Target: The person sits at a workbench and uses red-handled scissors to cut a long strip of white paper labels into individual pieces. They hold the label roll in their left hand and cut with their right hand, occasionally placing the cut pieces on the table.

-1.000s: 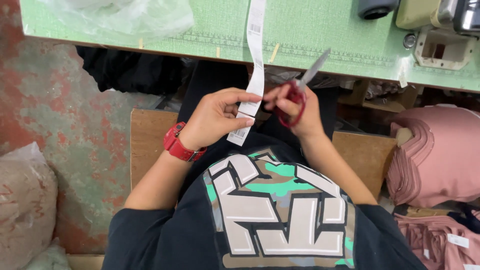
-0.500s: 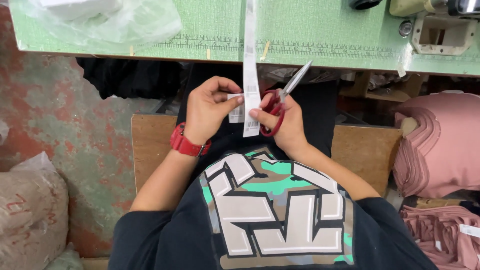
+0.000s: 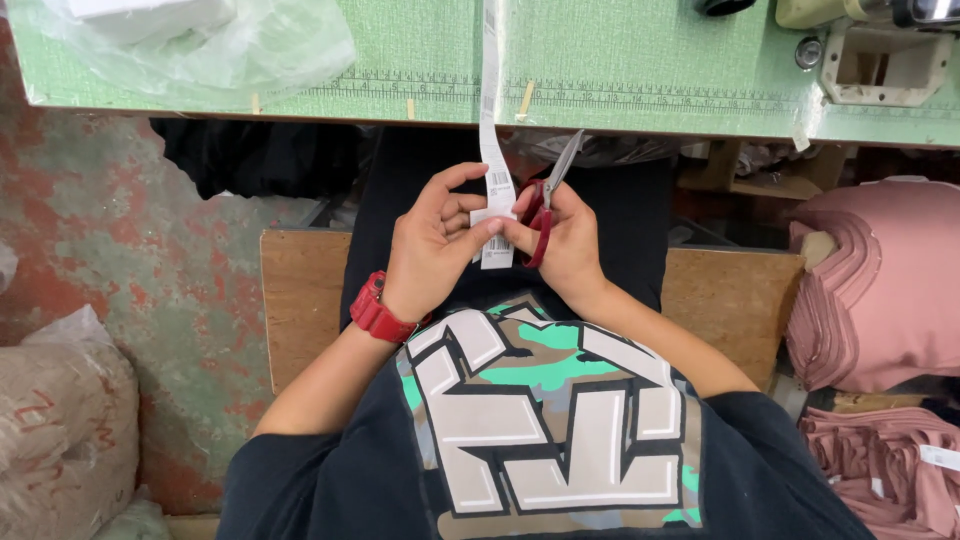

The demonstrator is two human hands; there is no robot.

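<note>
A long white strip of printed labels point(image 3: 492, 120) hangs from the green table point(image 3: 640, 70) down to my lap. My left hand point(image 3: 432, 245), with a red watch on its wrist, pinches the strip's lower end between thumb and fingers. My right hand point(image 3: 568, 245) touches the same strip and holds red-handled scissors point(image 3: 545, 200), their blades pointing up and right, just beside the strip. Both hands meet over my lap above a wooden seat board point(image 3: 735, 295).
A clear plastic bag point(image 3: 200, 40) lies on the table's left part. A sewing machine base point(image 3: 880, 50) sits at the top right. Stacked pink fabric point(image 3: 880, 290) is at the right, a sack point(image 3: 60, 430) at the lower left on the floor.
My hands have come closer together around the label strip. The scissors have swung nearer the strip, and my left thumb and fingers now pinch its lower end.
</note>
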